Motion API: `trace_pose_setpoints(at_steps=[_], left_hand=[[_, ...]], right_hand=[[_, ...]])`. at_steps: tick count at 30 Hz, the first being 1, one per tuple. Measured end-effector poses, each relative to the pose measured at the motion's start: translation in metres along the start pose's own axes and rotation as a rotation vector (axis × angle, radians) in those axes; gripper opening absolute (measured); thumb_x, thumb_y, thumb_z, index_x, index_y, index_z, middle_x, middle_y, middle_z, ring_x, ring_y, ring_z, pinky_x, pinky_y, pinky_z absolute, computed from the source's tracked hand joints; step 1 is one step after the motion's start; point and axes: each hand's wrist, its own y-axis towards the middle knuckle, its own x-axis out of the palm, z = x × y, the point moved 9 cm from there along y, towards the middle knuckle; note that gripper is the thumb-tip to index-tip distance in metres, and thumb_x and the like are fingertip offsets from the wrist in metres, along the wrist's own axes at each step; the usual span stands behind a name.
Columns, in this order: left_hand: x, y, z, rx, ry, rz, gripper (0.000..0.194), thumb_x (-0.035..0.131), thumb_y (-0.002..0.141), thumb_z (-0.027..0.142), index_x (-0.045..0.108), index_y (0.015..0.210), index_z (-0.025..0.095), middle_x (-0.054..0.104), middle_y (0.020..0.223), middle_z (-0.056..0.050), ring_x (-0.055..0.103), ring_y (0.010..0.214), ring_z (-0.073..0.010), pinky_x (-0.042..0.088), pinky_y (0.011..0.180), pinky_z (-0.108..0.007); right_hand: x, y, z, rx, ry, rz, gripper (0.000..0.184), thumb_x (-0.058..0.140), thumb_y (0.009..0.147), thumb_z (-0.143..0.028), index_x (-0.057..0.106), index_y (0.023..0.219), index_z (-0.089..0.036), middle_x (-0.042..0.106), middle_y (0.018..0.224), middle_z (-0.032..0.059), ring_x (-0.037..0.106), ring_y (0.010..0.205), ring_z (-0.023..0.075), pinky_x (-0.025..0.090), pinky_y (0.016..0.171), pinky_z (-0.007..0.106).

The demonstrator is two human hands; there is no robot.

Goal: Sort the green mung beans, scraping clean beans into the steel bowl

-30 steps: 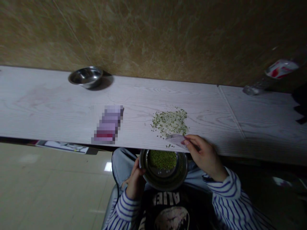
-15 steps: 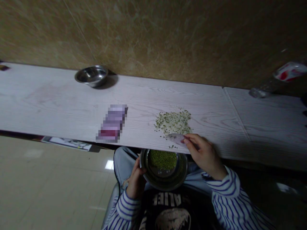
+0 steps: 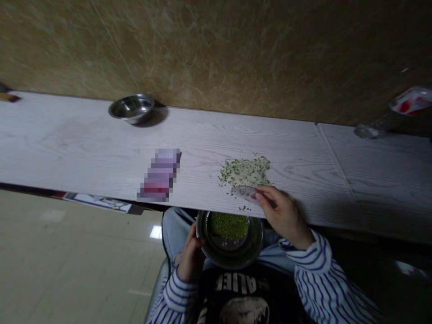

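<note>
My left hand [image 3: 192,255] grips the left rim of a steel bowl [image 3: 232,260], held at my lap just under the table's front edge. Green mung beans [image 3: 229,225] cover part of its bottom. Pinched between the thumb and fingers of my right hand [image 3: 283,215] is a thin, translucent, rounded plastic piece [image 3: 243,192], pinkish where I hold it. It is at the near edge of a spread of white grains mixed with mung beans [image 3: 245,171] on the tabletop. A few loose beans [image 3: 245,208] lie nearer the table edge.
A second steel bowl [image 3: 132,108] stands against the wall, back left. Left of the grains lies a pixelated purple rectangular thing [image 3: 160,174]. A clear bottle with a red-and-white label [image 3: 410,102] is at the far right. The narrow whitish table [image 3: 202,135] has a seam at right.
My right hand has shifted slightly left with the plastic piece, along the near edge of the grains. My left hand and the bowl stay almost in place. The camera view has shifted slightly.
</note>
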Motion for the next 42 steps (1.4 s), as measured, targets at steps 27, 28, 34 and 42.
trace_pose_setpoints(at_steps=[27,28,34,42], left_hand=[[-0.003,-0.004,0.009,0.036,0.025,0.028,0.044,0.065,0.069,0.024,0.075,0.112,0.025,0.076,0.114,-0.005,0.060,0.119,-0.0345,0.047,0.098,-0.046],[-0.004,-0.004,0.009,0.032,0.018,0.032,0.044,0.065,0.069,0.024,0.075,0.112,0.025,0.076,0.114,-0.005,0.061,0.118,-0.0343,0.048,0.097,-0.046],[-0.003,-0.002,0.005,0.012,-0.011,0.013,0.045,0.067,0.068,0.026,0.075,0.112,0.025,0.075,0.113,-0.006,0.062,0.115,-0.0332,0.048,0.098,-0.043],[0.009,-0.002,0.003,0.015,-0.030,-0.020,0.044,0.067,0.068,0.025,0.074,0.111,0.023,0.076,0.112,-0.004,0.064,0.111,-0.0306,0.049,0.094,-0.041]], right_hand=[[0.010,0.009,-0.019,-0.147,-0.070,-0.060,0.017,0.054,0.096,-0.025,0.070,0.100,-0.023,0.080,0.093,0.0053,0.074,0.084,0.0214,0.058,0.078,0.036],[0.009,0.008,-0.020,-0.154,-0.067,-0.078,0.017,0.054,0.097,-0.025,0.070,0.100,-0.024,0.080,0.093,0.0048,0.074,0.084,0.0211,0.057,0.079,0.036],[0.000,0.004,-0.017,-0.117,-0.054,-0.100,0.018,0.054,0.096,-0.026,0.072,0.097,-0.025,0.080,0.093,0.0042,0.075,0.085,0.0210,0.058,0.079,0.035],[-0.015,-0.022,0.011,0.083,-0.009,0.014,0.016,0.058,0.094,-0.030,0.069,0.102,-0.022,0.080,0.092,0.0068,0.077,0.083,0.0222,0.061,0.070,0.032]])
